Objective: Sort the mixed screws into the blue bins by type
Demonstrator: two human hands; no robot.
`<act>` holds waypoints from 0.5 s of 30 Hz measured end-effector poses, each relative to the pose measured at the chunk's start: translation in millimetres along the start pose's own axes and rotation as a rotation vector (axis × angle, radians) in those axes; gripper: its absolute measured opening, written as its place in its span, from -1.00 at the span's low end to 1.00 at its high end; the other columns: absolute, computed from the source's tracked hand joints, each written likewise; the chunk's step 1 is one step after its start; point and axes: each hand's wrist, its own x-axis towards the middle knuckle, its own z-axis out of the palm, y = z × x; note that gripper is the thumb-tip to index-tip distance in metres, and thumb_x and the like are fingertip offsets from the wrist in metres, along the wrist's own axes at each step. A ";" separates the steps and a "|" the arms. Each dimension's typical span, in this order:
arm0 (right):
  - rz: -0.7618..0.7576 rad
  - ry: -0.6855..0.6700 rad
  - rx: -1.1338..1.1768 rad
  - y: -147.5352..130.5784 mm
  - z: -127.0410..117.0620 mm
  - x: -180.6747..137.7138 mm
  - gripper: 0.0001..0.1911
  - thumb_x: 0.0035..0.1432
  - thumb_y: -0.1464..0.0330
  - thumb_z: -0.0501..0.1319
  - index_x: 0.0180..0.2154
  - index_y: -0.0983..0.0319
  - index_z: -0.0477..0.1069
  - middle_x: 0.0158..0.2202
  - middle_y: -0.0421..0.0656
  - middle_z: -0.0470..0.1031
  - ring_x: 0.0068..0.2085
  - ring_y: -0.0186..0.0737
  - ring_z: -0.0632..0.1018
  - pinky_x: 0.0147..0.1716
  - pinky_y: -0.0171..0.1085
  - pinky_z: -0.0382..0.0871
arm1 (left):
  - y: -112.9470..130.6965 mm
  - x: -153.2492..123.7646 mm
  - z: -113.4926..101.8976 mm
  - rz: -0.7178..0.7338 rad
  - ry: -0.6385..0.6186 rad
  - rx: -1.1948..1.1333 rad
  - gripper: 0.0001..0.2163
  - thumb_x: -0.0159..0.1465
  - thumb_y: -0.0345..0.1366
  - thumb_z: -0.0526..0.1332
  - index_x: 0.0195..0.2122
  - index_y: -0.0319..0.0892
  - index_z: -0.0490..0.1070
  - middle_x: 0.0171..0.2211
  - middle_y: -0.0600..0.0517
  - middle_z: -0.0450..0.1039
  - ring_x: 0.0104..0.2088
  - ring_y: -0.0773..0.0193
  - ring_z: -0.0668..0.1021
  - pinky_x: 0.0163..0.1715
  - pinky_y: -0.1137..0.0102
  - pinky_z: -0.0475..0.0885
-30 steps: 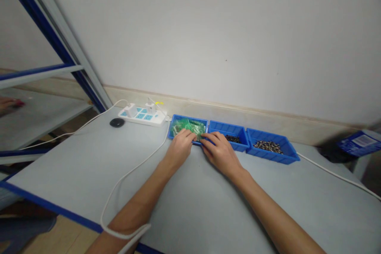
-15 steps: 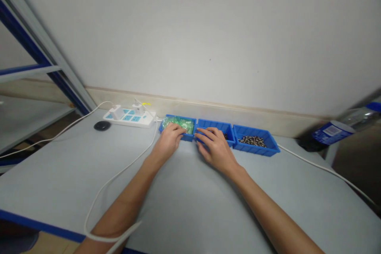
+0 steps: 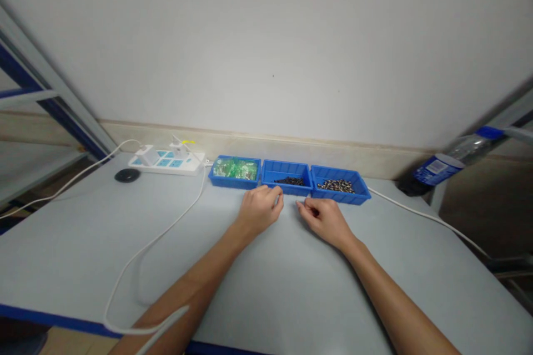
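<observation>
My left hand [image 3: 259, 209] is closed over the table, just in front of the middle blue bin [image 3: 283, 167], its fingers curled together. To its right, my right hand [image 3: 327, 221] is also closed, thumb against the fingers, near the front of the right blue bin [image 3: 360, 193]. Whatever either hand pinches is hidden or too small to name. Dark small parts [image 3: 291, 181] lie in the middle bin, and shiny metallic pieces [image 3: 337, 186] in the right one. The left blue bin [image 3: 233, 182] holds items in green and clear plastic wrap [image 3: 235, 168].
A white power strip [image 3: 187, 165] with plugs stands at the back left, beside a black round disc [image 3: 127, 176]. White cables [image 3: 156, 239] cross the table [image 3: 287, 288]. A bottle of dark drink [image 3: 435, 170] leans at the back right.
Both hands have come back from the left and middle bins onto the table in front, and their fingers have closed. The camera view has turned slightly right.
</observation>
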 end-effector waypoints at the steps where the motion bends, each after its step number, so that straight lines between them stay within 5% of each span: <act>1: 0.000 -0.014 0.001 -0.3 -2.2 0.1 -0.55 0.31 0.26 0.08 -0.62 0.18 0.12 -0.67 -0.30 0.18 -0.60 -0.34 0.27 -0.51 -0.30 0.04 | 2.0 -4.8 4.7 0.040 -0.030 -0.008 -0.89 0.31 -0.36 0.16 -0.34 -0.17 0.46 -0.54 0.05 0.42 -0.45 0.25 0.47 -0.41 0.38 0.34; 5: 0.009 0.037 -0.008 -1.8 -12.0 0.8 -0.64 0.29 0.27 0.11 -0.55 0.18 0.19 -0.59 -0.26 0.30 -0.53 -0.30 0.33 -0.47 -0.31 0.11 | 6.9 -12.9 11.7 0.125 -0.058 -0.019 -0.88 0.32 -0.38 0.15 -0.28 -0.18 0.49 -0.42 -0.01 0.49 -0.32 0.18 0.50 -0.29 0.33 0.40; 10: 0.069 0.174 -0.021 -3.3 -16.9 1.3 -0.75 0.28 0.27 0.14 -0.45 0.19 0.32 -0.53 -0.23 0.37 -0.49 -0.28 0.39 -0.43 -0.31 0.20 | 0.4 -0.5 11.4 0.168 0.099 0.107 -0.66 0.35 -0.46 0.11 0.13 -0.17 0.39 0.03 -0.15 0.47 0.05 -0.03 0.40 -0.03 0.13 0.35; 15: 0.192 0.300 -0.018 -2.9 -12.8 2.4 -0.78 0.26 0.21 0.18 -0.38 0.19 0.37 -0.50 -0.21 0.45 -0.49 -0.26 0.46 -0.43 -0.30 0.29 | -10.0 10.9 14.2 0.147 0.025 0.159 -0.71 0.33 -0.53 0.10 0.02 -0.20 0.46 -0.06 -0.14 0.51 0.02 -0.03 0.40 -0.09 0.14 0.34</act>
